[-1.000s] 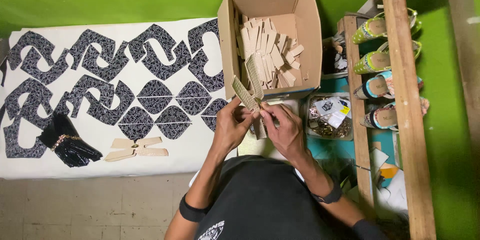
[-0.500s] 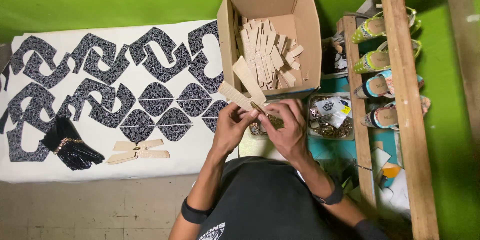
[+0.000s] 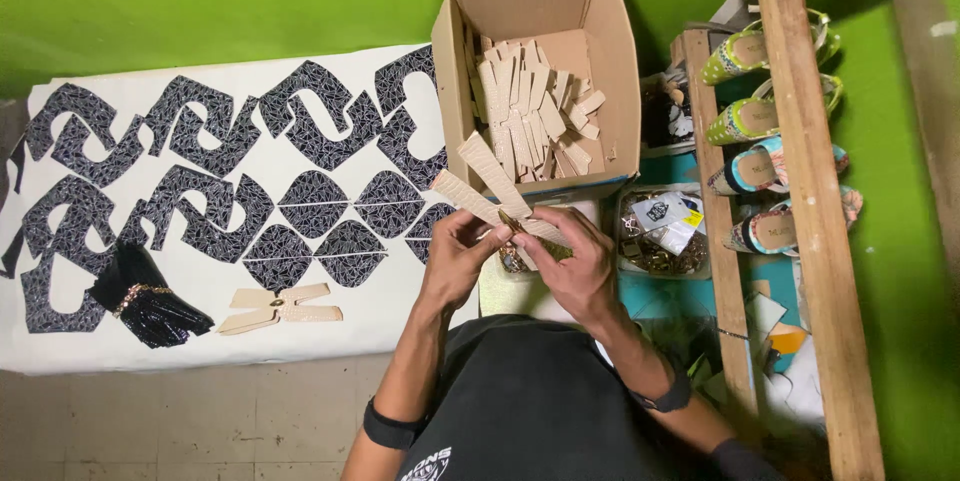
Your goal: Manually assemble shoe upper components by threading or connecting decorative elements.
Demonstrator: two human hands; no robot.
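Starting at the left of my view, the worktop (image 3: 200, 346) is covered in white and laid out with black patterned cut-outs (image 3: 215, 176) in curved and leaf shapes. Near its front edge lies a glossy black bundle with a gold chain (image 3: 145, 299), and just to its right a few loose beige strips (image 3: 280, 307) lie flat, well apart from my hands.

My left hand (image 3: 458, 261) is pinched on the near ends of a small fan of beige strips (image 3: 490, 186), thumb on top. These held strips splay up and left from the grip, their far ends hanging over the front edge of the cardboard box (image 3: 612, 61). My right hand (image 3: 572, 263) sits just beside the left, fingers curled over the same bunch from the other side, so both hands are closed together on the strips at one point. They lie between the hands and above them, in the air, not resting on anything.

I judge the strips light, thin and fairly stiff, like textured leather or board: they hold straight when gripped at one end only. They look liable to slide over one another, so I'd hold them near the ends where they overlap, flat between thumb and fingers.

Further right, the box holds a heap of more strips (image 3: 530, 111). Beside it is a clear tub of small metal bits (image 3: 660, 241), then a wooden rack (image 3: 800, 191) with colourful shoes (image 3: 745, 121).
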